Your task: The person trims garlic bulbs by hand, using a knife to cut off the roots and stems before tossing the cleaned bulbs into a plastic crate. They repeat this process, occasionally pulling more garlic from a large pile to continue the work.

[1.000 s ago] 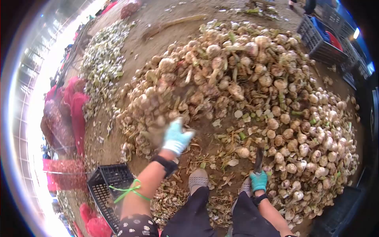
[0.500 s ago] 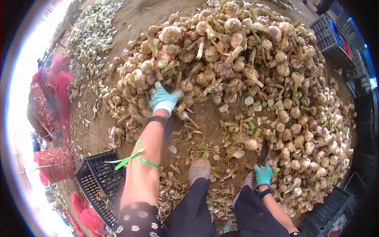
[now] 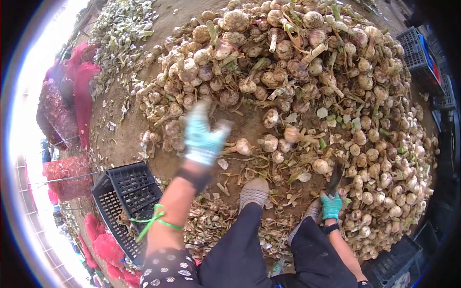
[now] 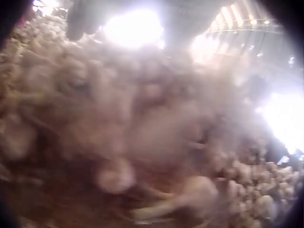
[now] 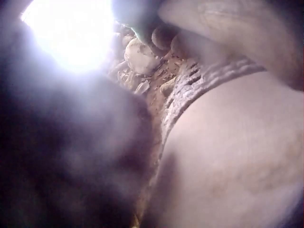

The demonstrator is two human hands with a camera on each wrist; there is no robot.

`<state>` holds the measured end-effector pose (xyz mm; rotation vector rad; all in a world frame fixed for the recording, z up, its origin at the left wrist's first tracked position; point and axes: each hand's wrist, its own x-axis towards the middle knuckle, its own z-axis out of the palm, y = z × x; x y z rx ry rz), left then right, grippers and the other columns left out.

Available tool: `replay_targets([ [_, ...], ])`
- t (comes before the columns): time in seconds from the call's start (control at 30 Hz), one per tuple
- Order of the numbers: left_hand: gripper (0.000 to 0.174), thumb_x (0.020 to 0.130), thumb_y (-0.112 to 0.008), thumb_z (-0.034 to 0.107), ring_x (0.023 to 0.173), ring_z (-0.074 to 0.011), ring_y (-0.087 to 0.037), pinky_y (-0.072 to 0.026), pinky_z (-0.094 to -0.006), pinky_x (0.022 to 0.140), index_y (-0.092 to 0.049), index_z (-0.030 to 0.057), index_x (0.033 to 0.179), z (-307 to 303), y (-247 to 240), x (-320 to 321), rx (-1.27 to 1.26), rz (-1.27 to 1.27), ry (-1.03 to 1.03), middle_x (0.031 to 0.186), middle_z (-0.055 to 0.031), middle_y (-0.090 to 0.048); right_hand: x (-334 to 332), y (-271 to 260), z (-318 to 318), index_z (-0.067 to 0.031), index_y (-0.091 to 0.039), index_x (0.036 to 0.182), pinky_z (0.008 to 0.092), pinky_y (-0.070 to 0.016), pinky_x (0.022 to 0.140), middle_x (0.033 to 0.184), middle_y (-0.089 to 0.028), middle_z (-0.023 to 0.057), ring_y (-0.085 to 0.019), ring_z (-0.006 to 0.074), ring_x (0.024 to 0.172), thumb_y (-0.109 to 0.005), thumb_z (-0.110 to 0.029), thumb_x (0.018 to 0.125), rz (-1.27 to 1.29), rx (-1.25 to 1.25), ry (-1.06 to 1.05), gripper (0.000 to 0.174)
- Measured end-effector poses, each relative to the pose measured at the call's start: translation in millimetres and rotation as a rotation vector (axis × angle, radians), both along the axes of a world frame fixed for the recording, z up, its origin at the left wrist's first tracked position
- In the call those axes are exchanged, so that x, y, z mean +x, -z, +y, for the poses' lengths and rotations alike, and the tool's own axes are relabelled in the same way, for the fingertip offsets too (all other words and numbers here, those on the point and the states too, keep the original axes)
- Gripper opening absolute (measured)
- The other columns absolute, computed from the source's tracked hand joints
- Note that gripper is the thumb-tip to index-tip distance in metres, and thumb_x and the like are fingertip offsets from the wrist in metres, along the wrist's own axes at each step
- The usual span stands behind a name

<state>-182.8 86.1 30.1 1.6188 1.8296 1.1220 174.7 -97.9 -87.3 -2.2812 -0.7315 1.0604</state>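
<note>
A big heap of garlic bulbs (image 3: 283, 50) with stalks fills the middle and right of the head view. My gloved left hand (image 3: 204, 137), blurred, is over the near left edge of the heap with its fingers spread and nothing seen in them. Several loose bulbs (image 3: 244, 147) lie on the soil to its right. My right hand (image 3: 331, 207), in a teal glove, grips the handle of a dark blade (image 3: 335, 178) beside the right shoe. The left wrist view is blurred, with bulbs (image 4: 116, 175) below; the right wrist view shows a bulb (image 5: 141, 57) near the shoe.
A black crate (image 3: 139, 192) stands at the left, near red mesh sacks (image 3: 69, 177). More crates (image 3: 418, 60) are at the upper right, another (image 3: 394, 261) at the lower right. Dry peelings (image 3: 211, 223) lie around the shoes (image 3: 253, 193); leafy scraps (image 3: 122, 31) lie at the upper left.
My left hand reached into the heap's left edge, then drew back toward me. Several bulbs now lie on the soil where bare ground showed. My right hand keeps its hold on the blade.
</note>
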Motion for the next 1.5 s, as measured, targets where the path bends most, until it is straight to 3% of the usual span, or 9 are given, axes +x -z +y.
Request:
replay_targets([
  [0.1,0.085,0.066,-0.07,0.036,0.111,-0.0285,-0.041,-0.0302,-0.0331,0.096,-0.027,-0.0059,0.126,4.0,31.4,-118.0,-0.271,0.498,-0.518,0.123,-0.0202,-0.04,2.7,6.2,-3.8,0.0004,-0.054,0.083,0.026,-0.04,0.055,0.066,-0.054,0.0005,-0.045,0.0098,0.058,-0.065,-0.01,0.069,0.033,0.048,-0.003,0.021],
  [0.23,0.102,0.062,-0.068,0.052,0.115,-0.0274,-0.039,-0.0337,-0.0349,0.093,-0.02,-0.0065,0.13,-5.4,77.9,-219.0,-0.584,-0.201,-0.792,0.127,-0.0201,-0.037,1.4,4.5,-1.9,-0.0003,-0.055,0.084,0.0243,-0.0398,0.055,0.068,-0.054,-0.0007,-0.045,0.0084,0.059,-0.064,-0.009,0.069,0.078,0.054,0.037,0.02],
  [0.57,0.062,0.066,-0.067,0.011,0.084,-0.0161,-0.054,-0.0409,-0.0282,0.08,-0.039,0.0053,0.121,-13.7,72.3,-153.8,-0.476,-0.606,-0.377,0.098,-0.0052,-0.057,4.3,18.2,-2.1,-0.0008,-0.056,0.082,0.024,-0.0392,0.053,0.065,-0.054,-0.0021,-0.045,0.0077,0.056,-0.065,-0.01,0.068,-0.044,-0.034,-0.033,0.019],
  [0.9,0.058,0.072,-0.067,0.007,0.099,-0.0154,-0.049,-0.044,-0.0287,0.08,-0.039,0.0051,0.122,-57.6,48.1,-89.2,-0.114,-0.115,0.067,0.116,-0.0057,-0.047,-5.7,0.0,8.4,0.001,-0.055,0.086,0.0271,-0.0435,0.062,0.074,-0.06,0.0044,-0.053,0.0122,0.064,-0.064,-0.009,0.067,-0.159,-0.132,-0.143,0.023],
  [0.97,0.062,0.069,-0.068,0.005,0.098,-0.0154,-0.05,-0.0441,-0.0278,0.08,-0.038,0.0051,0.123,-51.3,21.0,-69.8,-0.31,-0.689,0.166,0.111,-0.0054,-0.05,-9.6,-1.9,7.6,0.0012,-0.055,0.085,0.0265,-0.0433,0.061,0.071,-0.06,0.0042,-0.053,0.0115,0.064,-0.065,-0.01,0.067,-0.123,-0.112,-0.107,0.023],
  [1.03,0.056,0.067,-0.066,-0.003,0.085,-0.0127,-0.054,-0.0449,-0.0235,0.074,-0.043,0.0049,0.117,-34.6,2.1,-84.8,-0.124,-0.297,0.191,0.097,-0.0042,-0.055,-9.1,-0.4,5.2,-0.0005,-0.055,0.08,0.0238,-0.0395,0.055,0.066,-0.054,-0.0013,-0.045,0.0081,0.057,-0.066,-0.009,0.068,-0.12,-0.081,-0.094,0.019],
  [1.07,0.045,0.068,-0.065,-0.001,0.079,-0.011,-0.053,-0.0453,-0.0228,0.071,-0.047,0.0053,0.11,-26.6,29.1,-110.0,-0.119,-1.09,-0.198,0.09,-0.0037,-0.056,-6.4,4.2,2.3,-0.0008,-0.055,0.081,0.0236,-0.0402,0.056,0.068,-0.055,-0.0011,-0.047,0.0081,0.059,-0.066,-0.009,0.067,-0.086,-0.054,-0.063,0.02],
  [1.17,0.072,0.065,-0.072,0.026,0.103,-0.029,-0.049,-0.0409,-0.0337,0.087,-0.036,-0.0015,0.121,-18.7,31.9,-183.9,-0.252,0.435,-0.566,0.119,-0.0194,-0.043,-7.3,5.3,0.9,-0.0009,-0.055,0.081,0.0237,-0.0406,0.057,0.069,-0.056,-0.0009,-0.047,0.0083,0.06,-0.067,-0.009,0.067,-0.088,-0.045,-0.049,0.02],
  [1.5,0.091,0.056,-0.076,0.028,0.117,-0.0304,-0.037,-0.0315,-0.0362,0.095,-0.029,0.004,0.13,-6.8,153.0,-256.9,-0.59,-0.012,-0.724,0.128,-0.0208,-0.035,-3.8,9.4,0.2,-0.0012,-0.057,0.086,0.0253,-0.0417,0.056,0.07,-0.058,0.001,-0.05,0.0089,0.06,-0.065,-0.01,0.067,-0.038,-0.005,-0.051,0.022],
])
